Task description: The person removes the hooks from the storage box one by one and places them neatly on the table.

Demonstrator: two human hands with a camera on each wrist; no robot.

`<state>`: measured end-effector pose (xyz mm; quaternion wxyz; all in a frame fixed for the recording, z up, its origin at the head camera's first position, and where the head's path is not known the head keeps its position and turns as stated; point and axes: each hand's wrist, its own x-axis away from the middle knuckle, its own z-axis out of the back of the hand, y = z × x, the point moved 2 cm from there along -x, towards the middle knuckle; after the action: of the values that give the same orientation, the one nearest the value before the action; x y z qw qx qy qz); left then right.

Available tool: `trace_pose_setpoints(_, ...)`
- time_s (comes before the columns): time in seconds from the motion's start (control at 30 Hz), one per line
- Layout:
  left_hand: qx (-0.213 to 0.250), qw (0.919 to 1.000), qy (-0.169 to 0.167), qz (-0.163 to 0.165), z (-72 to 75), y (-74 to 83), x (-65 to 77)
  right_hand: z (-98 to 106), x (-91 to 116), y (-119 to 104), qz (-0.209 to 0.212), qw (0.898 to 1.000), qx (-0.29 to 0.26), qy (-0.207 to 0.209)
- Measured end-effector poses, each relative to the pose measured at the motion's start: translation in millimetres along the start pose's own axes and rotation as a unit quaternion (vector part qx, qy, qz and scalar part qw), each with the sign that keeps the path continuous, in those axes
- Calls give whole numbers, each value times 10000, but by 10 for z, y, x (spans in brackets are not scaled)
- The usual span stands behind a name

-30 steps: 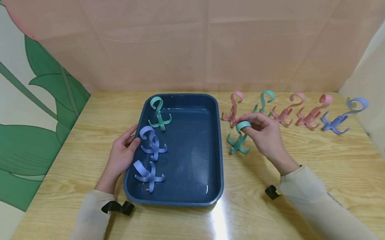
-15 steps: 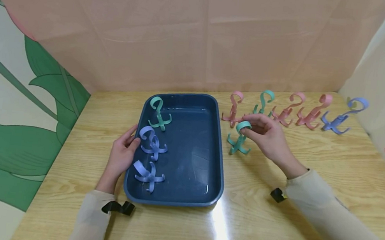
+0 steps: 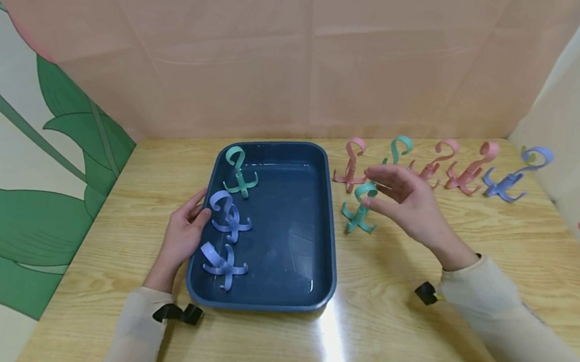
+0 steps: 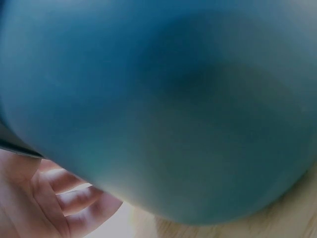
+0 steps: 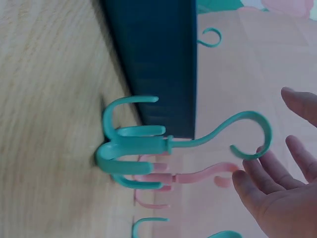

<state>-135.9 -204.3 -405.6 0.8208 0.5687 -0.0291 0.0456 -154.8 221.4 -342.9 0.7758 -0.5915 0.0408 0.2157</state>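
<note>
1. Right hand [image 3: 417, 209]: thumb and fingers stand well apart around the curl of the front teal hook [image 3: 358, 216], with no grip on it. The right wrist view puts fingertips close to the curl; whether one touches it cannot be settled from this angle.
2. Right arm: beige right sleeve [image 3: 499, 309] enters from the lower right, the hand pointing away and leftward, palm side toward the hook.
3. Front teal hook: upright on the bench [image 3: 385, 332], curl uppermost, near the tray's right side.
4. Left hand [image 3: 185, 233]: clamped on the left edge of the blue tray [image 3: 290, 228], thumb at the rim, fingers along the outer wall.
5. Left arm: left sleeve [image 3: 140, 318] rises from the bottom edge, the hand low beside the tray.
6. Tray contents, along the left side: one teal hook at the far end [image 3: 239, 184], then two periwinkle hooks [image 3: 233, 222] nearer.
7. Behind the right hand, a row on the bench: three pink hooks [image 3: 464, 178], one partly hidden teal hook [image 3: 404, 140], and one periwinkle hook at the right end [image 3: 507, 183].
</note>
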Motion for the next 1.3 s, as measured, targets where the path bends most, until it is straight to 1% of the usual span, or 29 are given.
trace_pose_setpoints(0.13, -3, 10000, -8, -6, 0, -7, -4, -24, -9, -97, 66, 9999, 55, 71)
trace_pose_setpoints(0.27, -18, 10000, -18, -16, 4, -18, -6, -75, -5, -213, 133, 9992, 261, 257)
trace_pose_setpoints(0.4, -17, 10000, -26, -10, 7, -20, -1, -160, -2, -334, 370, 9979, 250, 477)
trace_pose_setpoints(0.5, 15, 10000, -36, 4, 10, -13, 8, -249, -2, -415, 592, 9970, 97, 498)
trace_pose_setpoints(0.7, 65, 9999, -74, 33, 19, -14, 27, -480, 31, -532, 831, 9961, -135, 275)
trace_pose_setpoints(0.97, 13, 10000, -19, 17, 25, -52, 15, -800, 70, -668, 696, 9966, -408, -185)
trace_pose_setpoints(1.07, -27, 10000, 8, 0, 21, -49, 4, -910, 69, -712, 689, 9961, -423, -339)
trace_pose_setpoints(1.17, -39, 10000, 7, -8, 15, -39, -5, -1018, 69, -759, 658, 9959, -444, -437)
trace_pose_setpoints(1.3, -4, 10000, -19, -38, 10, -21, -11, -1170, 80, -815, 627, 9942, -671, -560)
